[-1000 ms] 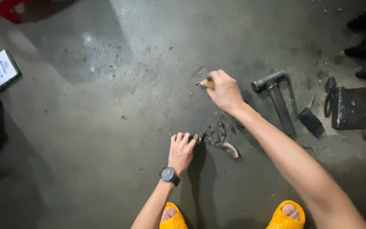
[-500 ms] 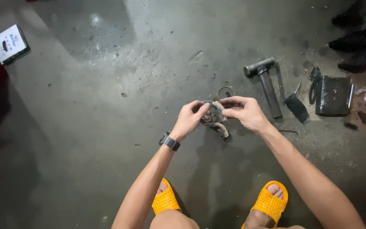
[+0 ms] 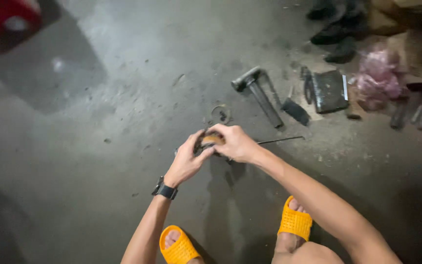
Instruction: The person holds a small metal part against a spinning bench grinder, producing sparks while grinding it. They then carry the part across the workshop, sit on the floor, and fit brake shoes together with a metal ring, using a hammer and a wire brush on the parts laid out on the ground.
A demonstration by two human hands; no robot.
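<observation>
We clench a small greasy metal part [image 3: 210,142] between left hand [image 3: 185,161] and right hand [image 3: 235,143], above the floor's middle (hammer [image 3: 260,93] beyond); fitting seems underway, demanding steady alignment.

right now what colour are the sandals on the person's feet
Bright yellow-orange, with a perforated top; the sandals show best in the head view.

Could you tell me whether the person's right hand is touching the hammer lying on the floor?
Apart. The head view shows the right hand closed on a small metal part, with bare floor between it and the hammer.
</observation>
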